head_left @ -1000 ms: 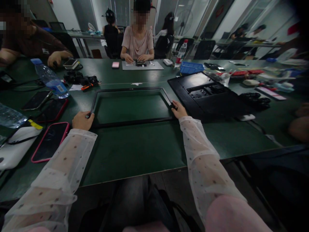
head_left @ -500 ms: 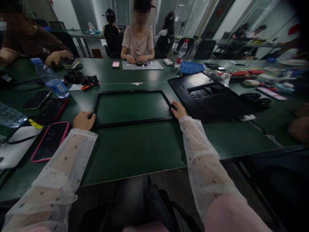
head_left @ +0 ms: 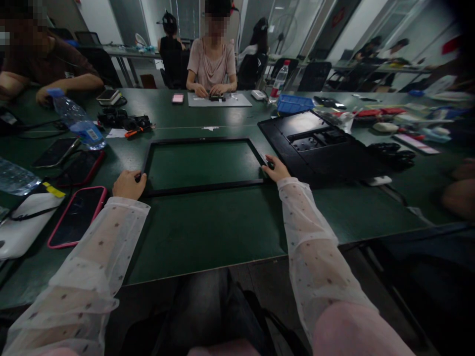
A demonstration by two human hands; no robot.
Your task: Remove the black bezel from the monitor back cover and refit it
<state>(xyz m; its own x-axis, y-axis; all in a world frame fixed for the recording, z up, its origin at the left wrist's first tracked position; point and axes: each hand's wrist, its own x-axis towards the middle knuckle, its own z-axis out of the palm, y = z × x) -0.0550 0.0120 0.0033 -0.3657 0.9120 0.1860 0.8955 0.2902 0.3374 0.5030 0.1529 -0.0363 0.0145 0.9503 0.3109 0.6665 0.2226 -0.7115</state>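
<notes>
A thin black rectangular frame [head_left: 202, 142] lies flat on the green table [head_left: 208, 232] in front of me. My left hand [head_left: 128, 184] is closed on the frame's left side near its front corner. My right hand [head_left: 275, 169] grips the frame's right side, fingers curled over the edge. Both arms wear sheer white dotted sleeves.
A large black back panel [head_left: 319, 148] lies just right of the frame. Phones [head_left: 76, 215] and water bottles [head_left: 76, 121] crowd the left. A blue tray [head_left: 295, 104] and small parts sit at the back right. People work across the table and at the left.
The frame's far edge has come down flat onto the table and shifted slightly toward me. The person at the left drew a hand back toward the bottle.
</notes>
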